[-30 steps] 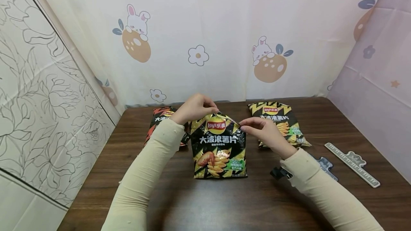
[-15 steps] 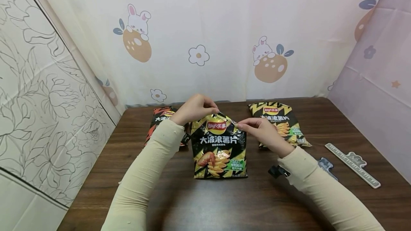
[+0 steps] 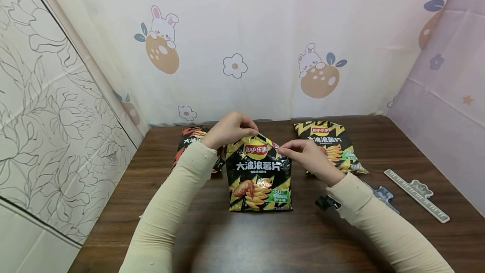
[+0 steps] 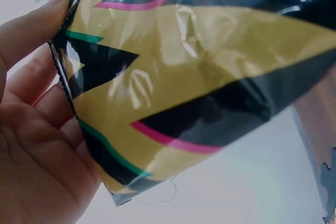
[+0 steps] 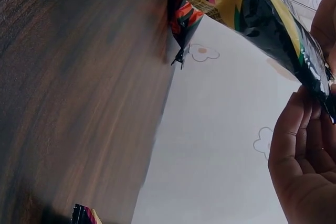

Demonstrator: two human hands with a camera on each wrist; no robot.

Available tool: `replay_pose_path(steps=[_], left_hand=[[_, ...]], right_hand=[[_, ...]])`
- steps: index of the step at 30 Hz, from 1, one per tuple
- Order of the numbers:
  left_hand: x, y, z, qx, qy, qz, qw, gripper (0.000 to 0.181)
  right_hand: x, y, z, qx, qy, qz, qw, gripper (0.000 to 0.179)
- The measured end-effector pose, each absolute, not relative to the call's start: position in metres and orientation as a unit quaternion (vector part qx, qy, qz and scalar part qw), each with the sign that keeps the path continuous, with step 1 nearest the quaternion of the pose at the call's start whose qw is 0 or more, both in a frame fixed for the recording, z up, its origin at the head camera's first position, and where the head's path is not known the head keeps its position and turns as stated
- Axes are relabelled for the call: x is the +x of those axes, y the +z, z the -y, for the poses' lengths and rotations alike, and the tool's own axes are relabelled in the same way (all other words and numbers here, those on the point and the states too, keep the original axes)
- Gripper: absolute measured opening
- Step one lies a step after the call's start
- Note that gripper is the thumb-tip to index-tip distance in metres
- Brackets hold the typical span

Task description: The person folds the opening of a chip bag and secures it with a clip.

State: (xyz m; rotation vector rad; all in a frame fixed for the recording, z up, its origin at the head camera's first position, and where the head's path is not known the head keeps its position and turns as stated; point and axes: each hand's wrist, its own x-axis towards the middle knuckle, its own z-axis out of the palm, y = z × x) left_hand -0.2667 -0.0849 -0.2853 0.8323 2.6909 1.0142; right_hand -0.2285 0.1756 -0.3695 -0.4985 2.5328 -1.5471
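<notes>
A black-and-yellow chip bag (image 3: 261,176) stands upright on the table, its printed front toward me. My left hand (image 3: 232,129) pinches the top edge between thumb and fingers; in the left wrist view, the thumb lies over the crimped seal of the bag (image 4: 173,72). On the other side, my right hand (image 3: 312,159) pinches the folded-over upper right part, where a small pink-red patch shows. The right wrist view has the fingers of my right hand (image 5: 307,145) at the top end of the bag (image 5: 262,19).
Behind my left hand lies a red-and-black chip bag (image 3: 185,148). Another black-and-yellow bag (image 3: 320,132) lies behind my right hand. On the right are a long white clip (image 3: 417,195), a grey-blue clip (image 3: 384,195) and a small black clip (image 3: 326,202), partly under my sleeve.
My right hand has shifted slightly left, drawing the bag's upper right edge inward, and the pink-red patch now shows there. My left hand stays in place on the top edge.
</notes>
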Motion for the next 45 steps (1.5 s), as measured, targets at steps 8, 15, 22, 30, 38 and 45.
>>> replay_pose_path(steps=[8, 15, 22, 30, 38, 45], left_hand=[[-0.266, -0.286, 0.085, 0.282, 0.343, -0.894, 0.067, 0.012], [-0.265, -0.289, 0.084, 0.282, 0.342, -0.894, 0.062, 0.013], [-0.263, -0.290, 0.083, 0.287, 0.343, -0.893, 0.057, 0.014], [-0.262, -0.294, 0.085, 0.281, 0.347, -0.893, 0.054, 0.014], [-0.260, -0.295, 0.085, 0.281, 0.344, -0.895, 0.047, 0.015], [-0.259, -0.295, 0.085, 0.282, 0.346, -0.894, 0.045, 0.015]], right_hand=[[-0.228, -0.370, -0.176, -0.166, -0.502, -0.847, 0.058, 0.032], [-0.229, -0.373, -0.178, -0.165, -0.493, -0.852, 0.054, 0.032], [-0.227, -0.371, -0.184, -0.147, -0.496, -0.854, 0.060, 0.037], [-0.224, -0.366, -0.208, -0.143, -0.524, -0.838, 0.052, 0.042], [-0.217, -0.369, -0.246, -0.119, -0.465, -0.877, -0.004, 0.043], [-0.208, -0.378, -0.278, -0.093, -0.408, -0.907, -0.034, 0.044]])
